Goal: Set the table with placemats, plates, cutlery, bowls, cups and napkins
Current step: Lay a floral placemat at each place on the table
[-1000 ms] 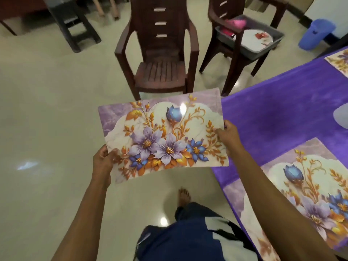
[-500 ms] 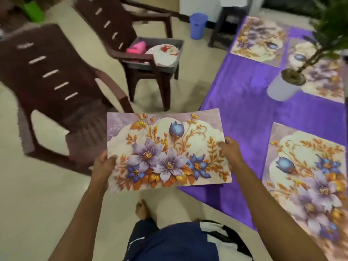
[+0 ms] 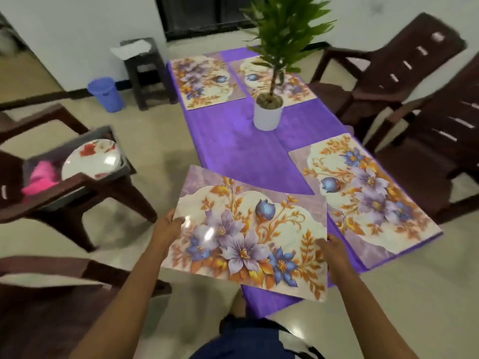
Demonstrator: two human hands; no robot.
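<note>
Over the table's near corner now, both hands grip the placemat (image 3: pixel 248 237), left hand (image 3: pixel 168 226), right hand (image 3: pixel 334 251).

Four placemats: three on the tablecloth (image 3: pixel 241 141), at the far left corner (image 3: pixel 204 81), far right corner (image 3: pixel 280 81) and near right edge (image 3: pixel 368 193), one (image 3: pixel 248 237) held. One plant (image 3: pixel 269 110). Four chairs. One stool (image 3: pixel 143 71). One bin (image 3: pixel 105 94).

Glaring white off the placemat (image 3: pixel 248 237) beside the left hand (image 3: pixel 168 226); blurring and bending toward the edges.
</note>
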